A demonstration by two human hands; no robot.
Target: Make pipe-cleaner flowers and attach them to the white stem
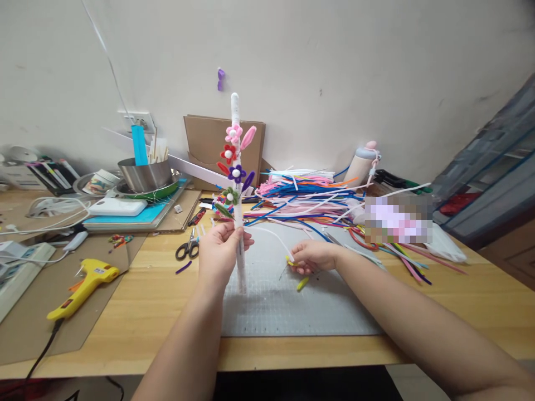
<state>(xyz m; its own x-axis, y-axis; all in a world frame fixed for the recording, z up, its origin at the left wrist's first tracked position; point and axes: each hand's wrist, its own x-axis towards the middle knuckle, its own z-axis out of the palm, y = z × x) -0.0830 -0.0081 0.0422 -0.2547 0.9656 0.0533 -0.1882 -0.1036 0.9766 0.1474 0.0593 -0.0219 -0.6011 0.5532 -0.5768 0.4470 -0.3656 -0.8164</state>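
My left hand (225, 245) is closed around a white fuzzy-wrapped stick (238, 267), held upright above the cutting mat. Pink, red, purple and green pipe-cleaner flowers with white centres run down the stick, among them the purple flower (236, 174), with matching leaves beside them. From the stick a white pipe cleaner (271, 234) curves over to my right hand (311, 257). Those fingers pinch a small yellow pipe-cleaner piece (289, 260), partly hidden; whether they also grip the white strand's end is unclear. A yellow-green leaf (302, 284) lies on the mat just below.
Behind the grey cutting mat (267, 317) is a heap of coloured pipe cleaners (301, 195), with a bottle (363, 166) behind it. Scissors (187, 249) lie left of my left hand. A corded yellow glue gun (86, 287) rests farther left, near a metal pot (144, 174).
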